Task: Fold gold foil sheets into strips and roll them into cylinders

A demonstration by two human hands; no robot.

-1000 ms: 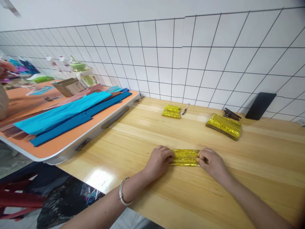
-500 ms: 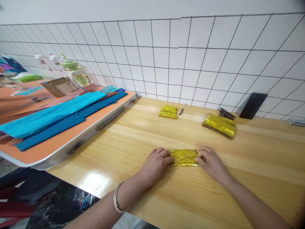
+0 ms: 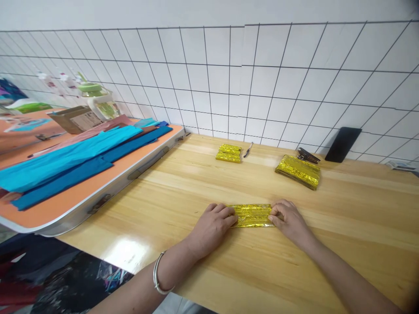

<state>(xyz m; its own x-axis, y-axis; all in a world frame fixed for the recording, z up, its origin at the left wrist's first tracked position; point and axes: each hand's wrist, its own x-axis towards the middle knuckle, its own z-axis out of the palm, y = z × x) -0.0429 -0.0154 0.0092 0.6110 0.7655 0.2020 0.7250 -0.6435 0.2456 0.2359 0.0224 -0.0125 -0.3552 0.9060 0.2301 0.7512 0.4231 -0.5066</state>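
A folded strip of shiny gold foil paper (image 3: pixel 252 215) lies flat on the wooden table, with a lengthwise crease along its middle. My left hand (image 3: pixel 214 226) grips its left end, fingers on top and thumb at the crease. At the right end my right hand (image 3: pixel 288 218) pinches the foil between thumb and curled fingers. Farther back sits a small folded gold piece (image 3: pixel 228 153) with a pen (image 3: pixel 248 150) beside it. A thicker stack of gold foil sheets (image 3: pixel 297 171) rests at the back right, touching or very near a black hair clip (image 3: pixel 308 155).
A black phone (image 3: pixel 343 145) leans against the tiled wall. To the left, an orange folding table (image 3: pixel 70 194) bears blue paper strips (image 3: pixel 75 150), a cardboard box (image 3: pixel 76 119) and a green-lidded bottle (image 3: pixel 98 99). Dark bags lie below the table's front left edge.
The view has shifted slightly, so the background sits a little farther left. Both hands keep their hold on the gold foil paper, with hardly any movement.
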